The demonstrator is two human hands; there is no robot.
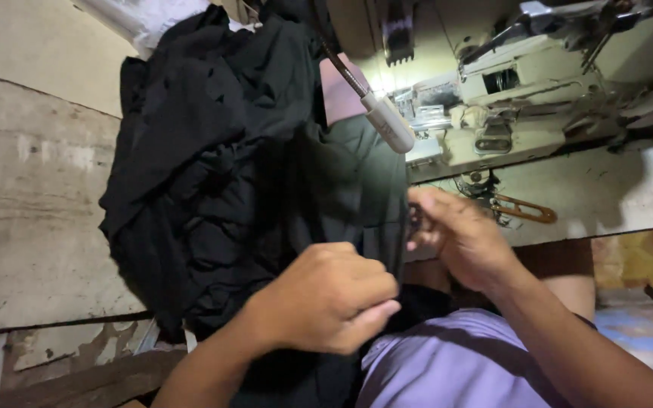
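Pinching the black cloth (221, 189) by its edge, the left hand (326, 298) is fisted tight on a fold beside the sewing machine (523, 98); the right hand (455, 234) grips the same edge; keeping that edge taut and even would feed it well.

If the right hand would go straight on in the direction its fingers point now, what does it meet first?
The right hand points left, toward the edge of the black fabric, which its fingertips already seem to pinch. So it would probably meet that cloth first, then the left hand just below; depth is unclear.
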